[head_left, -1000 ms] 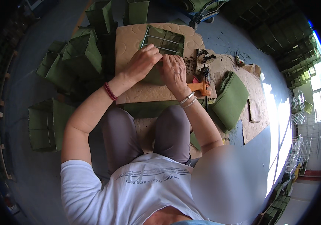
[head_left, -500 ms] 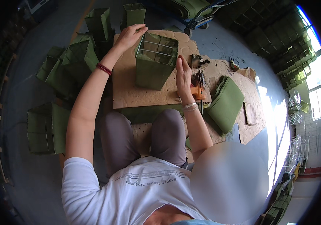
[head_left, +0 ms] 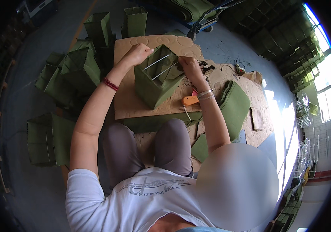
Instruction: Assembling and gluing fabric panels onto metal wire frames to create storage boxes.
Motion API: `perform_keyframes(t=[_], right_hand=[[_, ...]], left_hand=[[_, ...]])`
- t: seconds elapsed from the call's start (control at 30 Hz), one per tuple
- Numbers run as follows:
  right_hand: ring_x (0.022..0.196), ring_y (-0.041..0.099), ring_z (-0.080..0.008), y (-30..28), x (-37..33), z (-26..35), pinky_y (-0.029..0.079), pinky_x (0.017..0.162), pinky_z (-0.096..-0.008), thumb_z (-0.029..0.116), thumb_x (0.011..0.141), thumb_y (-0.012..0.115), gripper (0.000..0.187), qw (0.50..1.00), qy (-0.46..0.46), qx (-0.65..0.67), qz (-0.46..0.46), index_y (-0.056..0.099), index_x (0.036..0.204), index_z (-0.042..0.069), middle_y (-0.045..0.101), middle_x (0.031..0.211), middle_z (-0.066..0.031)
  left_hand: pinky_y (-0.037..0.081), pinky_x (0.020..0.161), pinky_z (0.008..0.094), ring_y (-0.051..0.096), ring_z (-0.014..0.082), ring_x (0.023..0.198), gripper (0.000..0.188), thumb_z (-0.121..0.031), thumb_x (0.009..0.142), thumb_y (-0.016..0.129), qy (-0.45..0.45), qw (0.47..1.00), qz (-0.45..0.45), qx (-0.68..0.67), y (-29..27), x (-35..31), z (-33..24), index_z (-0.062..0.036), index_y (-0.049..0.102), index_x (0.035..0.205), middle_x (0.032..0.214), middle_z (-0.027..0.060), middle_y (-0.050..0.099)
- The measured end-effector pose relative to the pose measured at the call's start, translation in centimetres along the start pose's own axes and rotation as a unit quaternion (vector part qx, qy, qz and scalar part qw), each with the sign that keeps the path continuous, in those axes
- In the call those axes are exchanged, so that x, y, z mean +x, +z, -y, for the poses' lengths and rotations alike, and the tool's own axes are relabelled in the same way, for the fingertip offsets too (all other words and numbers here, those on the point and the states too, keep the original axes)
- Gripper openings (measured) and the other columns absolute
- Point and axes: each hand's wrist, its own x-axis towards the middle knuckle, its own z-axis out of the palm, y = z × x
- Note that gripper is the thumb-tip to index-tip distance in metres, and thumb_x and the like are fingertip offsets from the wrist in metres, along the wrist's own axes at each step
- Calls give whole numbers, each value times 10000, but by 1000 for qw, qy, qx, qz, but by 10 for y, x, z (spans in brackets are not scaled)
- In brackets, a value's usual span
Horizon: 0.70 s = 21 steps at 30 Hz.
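A green fabric box (head_left: pixel 156 91) with thin metal wires across its open top stands on the cardboard-covered table (head_left: pixel 125 102), turned with a corner toward me. My left hand (head_left: pixel 137 54) is closed on the far left part of its rim. Closed fingers of my right hand (head_left: pixel 191 69) grip the rim at the right corner. Just below my right wrist lies an orange-handled tool (head_left: pixel 190 101) with a pale cord; its front is partly hidden by my forearm.
Folded green fabric (head_left: pixel 235 110) lies right of the table's work area, beside a small brown piece (head_left: pixel 257 119). Dark scraps (head_left: pixel 207 66) sit beyond my right hand. Several green boxes (head_left: pixel 81 63) stand on the floor to the left; a blue cart (head_left: pixel 200 27) is at the back.
The box has turned so a corner points toward me. My right hand went from a flat palm on its side to gripping the rim; my left fingers have curled onto the rim.
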Motion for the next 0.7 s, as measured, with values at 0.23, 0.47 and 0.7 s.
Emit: perform_keyframes(t=[0.23,0.47,0.7], right_hand=[[676,545,-85,4,33,-20,459,648,-305,250,958,579,294,997,51,6,56,662,960,-31,651,728,-25],[780,623,-107,31,75,-3,495,736,-273,277,933,610,304,978,60,199,-5,717,971,-5,700,806,-47],[675,686,-188,-10,-48,-77,512,654,-318,236,912,577,279,970,101,47,-216,701,900,-13,699,698,-121]], left_hand=[[454,623,428,594,247,594,334,-242,858,658,-12,992,87,91,-18,13,-2,19,625,652,609,162,588],[471,795,340,618,196,898,359,-138,812,629,40,997,-34,55,-8,26,32,-15,613,1149,924,123,657],[502,864,413,630,344,1045,456,-168,753,555,-124,968,-181,122,-52,-26,35,-133,632,1200,1095,153,679]])
